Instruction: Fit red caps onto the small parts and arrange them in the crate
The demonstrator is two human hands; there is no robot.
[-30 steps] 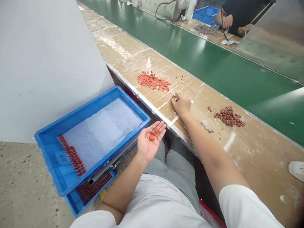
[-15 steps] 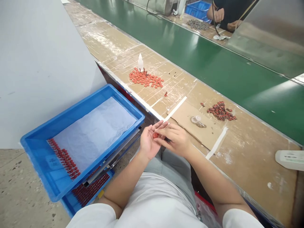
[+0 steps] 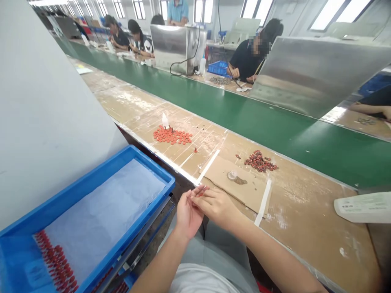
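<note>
My left hand (image 3: 188, 215) is palm up with its fingers curled, near the front edge of the bench. Over its fingers lies my right hand (image 3: 215, 205), its fingertips pressed together. Between them a small bit of a red disc (image 3: 201, 194) shows; the fingers hide most of it. On the bench ahead is a spread of red discs (image 3: 172, 136) beside a small white bottle (image 3: 165, 121). One red piece (image 3: 195, 150) stands apart. Further right is a pile of red and dark pieces (image 3: 259, 161).
A blue tray (image 3: 154, 165) with white paper and rows of red pieces is at my left. Cardboard (image 3: 210, 173) holds a small clear cup (image 3: 232, 175). A white bottle (image 3: 363, 207) lies right. Across the green belt (image 3: 210, 106) people work.
The view has tilted up, so people across the belt now show and the bench sits lower. My fingers have drawn closer together and cover more of the red disc.
</note>
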